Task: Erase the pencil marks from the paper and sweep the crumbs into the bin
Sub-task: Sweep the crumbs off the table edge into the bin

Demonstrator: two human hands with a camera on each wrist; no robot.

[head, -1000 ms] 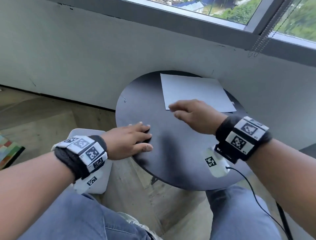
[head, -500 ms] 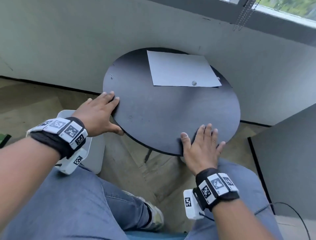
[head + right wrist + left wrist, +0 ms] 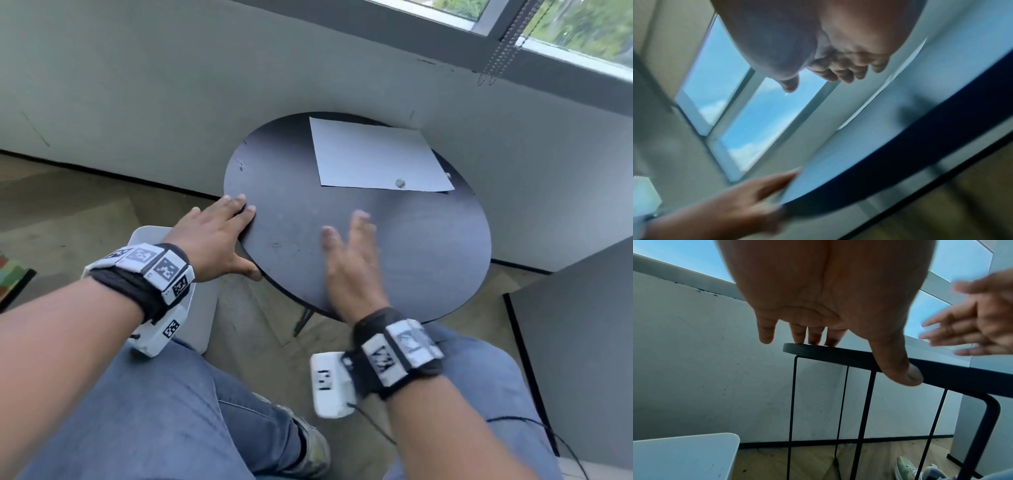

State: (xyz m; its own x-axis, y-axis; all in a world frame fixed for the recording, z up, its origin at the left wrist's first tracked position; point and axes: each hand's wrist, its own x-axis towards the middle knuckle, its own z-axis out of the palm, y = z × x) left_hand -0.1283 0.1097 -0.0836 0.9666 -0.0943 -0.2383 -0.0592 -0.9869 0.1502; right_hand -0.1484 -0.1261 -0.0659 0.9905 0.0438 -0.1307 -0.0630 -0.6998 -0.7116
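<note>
Round black bench [image 3: 428, 257] against a grey wall, bearing a white rectangular sheet of paper [image 3: 373, 154] on its far side. Small grey crumb ball [image 3: 400, 183] near the sheet's front edge. Flat on the bench's left rim, left hand [image 3: 215, 240], thumb at the edge. Blurred over the near part, right hand [image 3: 352, 260], fingers straight. Below the left wrist, white plastic bin [image 3: 205, 308] on the floor.

Grey wall [image 3: 137, 85], seemingly wooden floor [image 3: 68, 212]

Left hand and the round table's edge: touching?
Touching. Left wrist view: the left hand has its fingertips resting on the round table top, and its thumb lies against the rim.
</note>
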